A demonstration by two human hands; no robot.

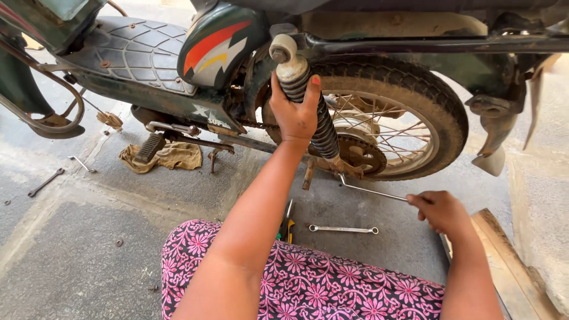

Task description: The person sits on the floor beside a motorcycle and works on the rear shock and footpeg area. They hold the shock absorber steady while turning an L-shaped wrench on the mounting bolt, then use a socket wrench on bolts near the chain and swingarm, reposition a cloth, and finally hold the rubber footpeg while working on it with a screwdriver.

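The person's left hand [294,112] is wrapped around the upper part of the rear shock absorber [308,104], a black coil spring w/ a pale top cap, fingers closed on it; the shock runs at a slant from the frame rail down to the axle area beside the rear wheel [409,112]; the right hand [441,210] is closed on the end of a long wrench [370,191], whose far end sits at the shock's lower mount, near the sprocket [355,155]; whether it is seated on a bolt there can't be told, view's too small; the moped [219,47] is dark green w/ a red, yellow & white flash on the side panel; a second wrench [342,229], ring-ended, lies on the concrete floor [71,261] between the two arms, just ahead of the person's pink floral lap; a yellow-and-green tool handle [287,225] pokes out beside the left forearm; a tan rag [169,157] lies under the footrest [151,147]; further left, well apart, a dark spanner [45,182] and a small bent key [82,163] lie on the floor; a wooden plank [504,261] runs along the right side by the right forearm
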